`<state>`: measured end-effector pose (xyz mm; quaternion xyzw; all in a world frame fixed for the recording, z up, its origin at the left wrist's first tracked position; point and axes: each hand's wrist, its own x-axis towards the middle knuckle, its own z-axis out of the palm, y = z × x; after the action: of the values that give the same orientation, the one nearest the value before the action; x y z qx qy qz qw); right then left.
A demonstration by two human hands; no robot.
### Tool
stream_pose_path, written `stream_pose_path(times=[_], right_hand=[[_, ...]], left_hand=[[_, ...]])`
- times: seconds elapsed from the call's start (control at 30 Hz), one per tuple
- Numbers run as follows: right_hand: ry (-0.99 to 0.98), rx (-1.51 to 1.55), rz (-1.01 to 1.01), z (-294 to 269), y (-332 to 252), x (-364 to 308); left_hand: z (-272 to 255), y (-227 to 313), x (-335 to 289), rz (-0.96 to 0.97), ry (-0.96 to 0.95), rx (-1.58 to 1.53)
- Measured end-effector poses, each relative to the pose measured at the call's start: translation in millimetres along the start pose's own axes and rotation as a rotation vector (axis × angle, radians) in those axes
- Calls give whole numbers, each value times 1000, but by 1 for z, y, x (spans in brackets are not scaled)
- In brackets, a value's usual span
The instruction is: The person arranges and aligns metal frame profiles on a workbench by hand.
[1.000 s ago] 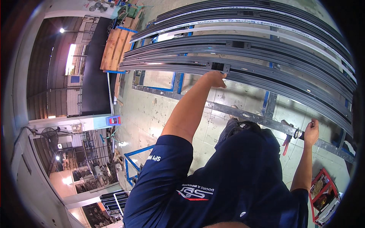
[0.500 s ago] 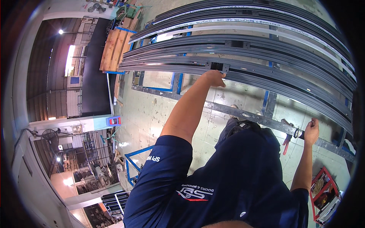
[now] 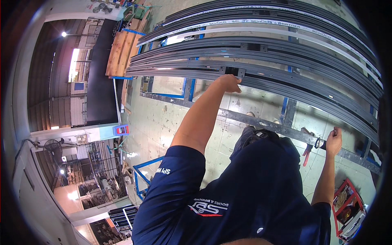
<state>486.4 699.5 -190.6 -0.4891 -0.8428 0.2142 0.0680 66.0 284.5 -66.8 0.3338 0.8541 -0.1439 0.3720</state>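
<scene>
My left hand (image 3: 230,84) is at the near edge of a long dark grey metal profile (image 3: 286,84), its fingers curled against the edge beside a black fitting (image 3: 232,71) set in the profile. To the right, my right hand (image 3: 334,141) is closed, thumb up, around something I cannot make out; a short black end shows at its left side, over the rail of the stand. A tool with red handles (image 3: 306,155) hangs from that rail just left of the right hand.
More long profiles (image 3: 253,24), some with white strips, lie across a metal stand with a front rail (image 3: 261,123) and blue parts. A red-framed cart (image 3: 347,204) stands at lower right. Wooden boards (image 3: 122,53) lie at the far left, above a blue frame (image 3: 141,175).
The view has shifted very slightly. Both hands keep their places at the profile and the rail.
</scene>
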Motion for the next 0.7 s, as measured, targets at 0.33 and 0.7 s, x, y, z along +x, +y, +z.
stream_pose_path(times=[0.33, 0.7], right_hand=[[-10, -24, 23, -3, 3, 0], [13, -24, 12, -7, -17, -6]], left_hand=[[1, 5, 1, 9, -41, 41], [-7, 1, -11, 8, -13, -3]])
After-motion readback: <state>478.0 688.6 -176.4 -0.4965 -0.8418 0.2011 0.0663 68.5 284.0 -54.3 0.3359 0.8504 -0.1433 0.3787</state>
